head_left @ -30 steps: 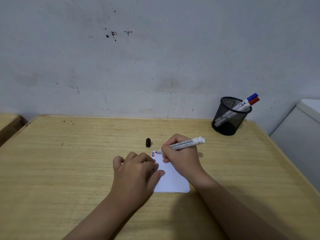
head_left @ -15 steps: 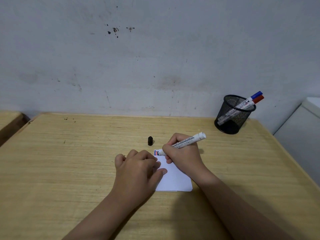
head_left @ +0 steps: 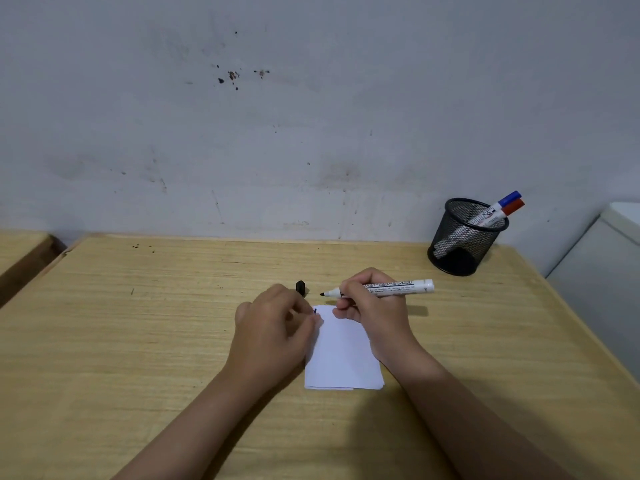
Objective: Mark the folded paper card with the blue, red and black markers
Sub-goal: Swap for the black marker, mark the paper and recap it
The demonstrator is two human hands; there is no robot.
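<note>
The left hand [head_left: 273, 327], loosely curled and holding nothing, covers the folded paper card's [head_left: 343, 355] near corner. The right hand [head_left: 374, 317] grips one black marker [head_left: 384, 289]. One black cap [head_left: 300, 287] lies just beyond the left hand; two markers [head_left: 498, 211] stand in one mesh cup [head_left: 462, 240] well past the right hand.

cap [head_left: 300, 287] probably just beyond left hand [head_left: 273, 336]

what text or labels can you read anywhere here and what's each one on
Nothing can be read for certain.
Black marker in the right hand: one line of large black print with smaller lines under it, seen upside down and blurred, not legible.
Blue-capped and red-capped markers in the mesh pen cup: label print too small to read.
Paper card: no words visible.
</note>
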